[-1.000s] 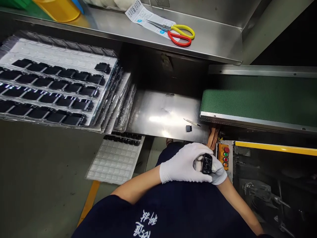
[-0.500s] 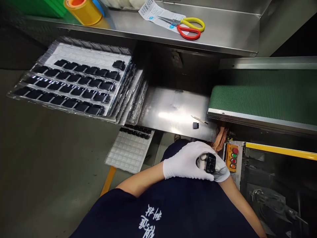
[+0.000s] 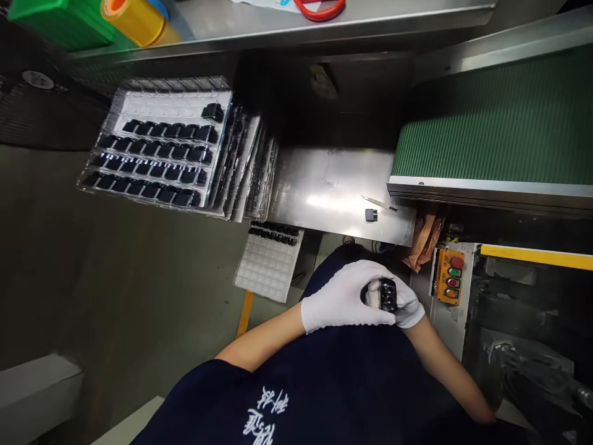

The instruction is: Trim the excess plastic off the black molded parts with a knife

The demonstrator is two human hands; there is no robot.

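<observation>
Two hands in white cotton gloves clench one black plastic block [image 3: 383, 294], which has several round recesses in its face. The left hand [image 3: 345, 296] wraps it from the side, while the right hand [image 3: 407, 311] cups its other end. The block sits between the palms, just above the front of a navy shirt [image 3: 296, 395]. The shirt's white characters cannot be read at this angle.

Far left of the grip lies a stack of clear blister trays [image 3: 238, 161]. The top tray shows three rows of black parts, roughly ten to a row, plus one lone part [image 3: 213, 112] near its corner. Nearer the grip, one more clear tray [image 3: 269, 269] carries one row of black parts along its far edge. Beyond the stack stand one green box [image 3: 60, 21] and one yellow tape roll [image 3: 132, 20], with one red scissor handle [image 3: 319, 7] further right.

Straight ahead of the grip, one steel plate [image 3: 333, 185] bears one small dark grey part [image 3: 370, 215], with one craft knife [image 3: 378, 203] just beside it. To the right are crumpled brown paper [image 3: 424, 242], one yellow control box [image 3: 448, 276] with four buttons, and a green conveyor belt [image 3: 495, 123] further ahead.
</observation>
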